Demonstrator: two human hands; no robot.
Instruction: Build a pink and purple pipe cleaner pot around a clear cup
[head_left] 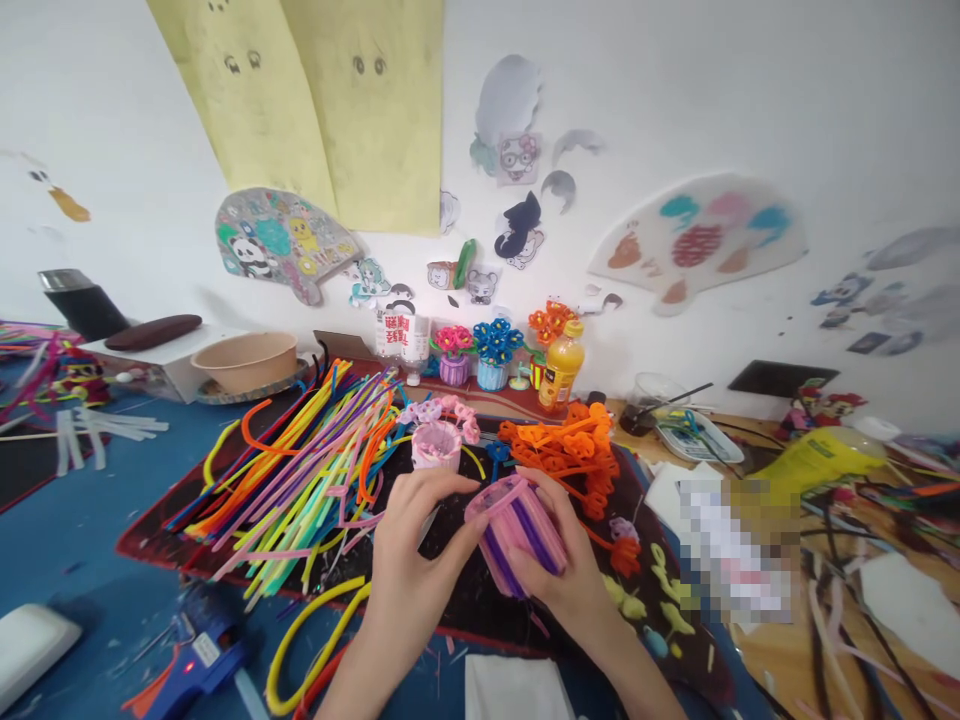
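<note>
While your right hand [576, 582] curls round the side of a pink-and-purple striped pipe-cleaner pot [519, 535], fingers at the far side and thumb across the front stripes, the pot sits tilted in the grip, its rim turned up and to the left. Your left hand [418, 525] is half curled, thumb and forefinger slightly parted, tips at the rim's left edge; whether they pinch anything, cannot tell. Both hands are above the black mat [469, 605] on the blue counter [120, 510].

Just beyond your left hand: a smaller pink pot [435, 450], pink flowers [459, 415] beside it. Left of that, a loose bundle of multicoloured pipe cleaners [315, 480]. Beyond your right hand, heaped orange pipe-cleaner flowers [581, 450]. Near left, a blue glue gun [196, 655] with its red light lit. Toward the wall, a blue-flowered pot [493, 372] stands near an orange juice bottle [561, 370].
</note>
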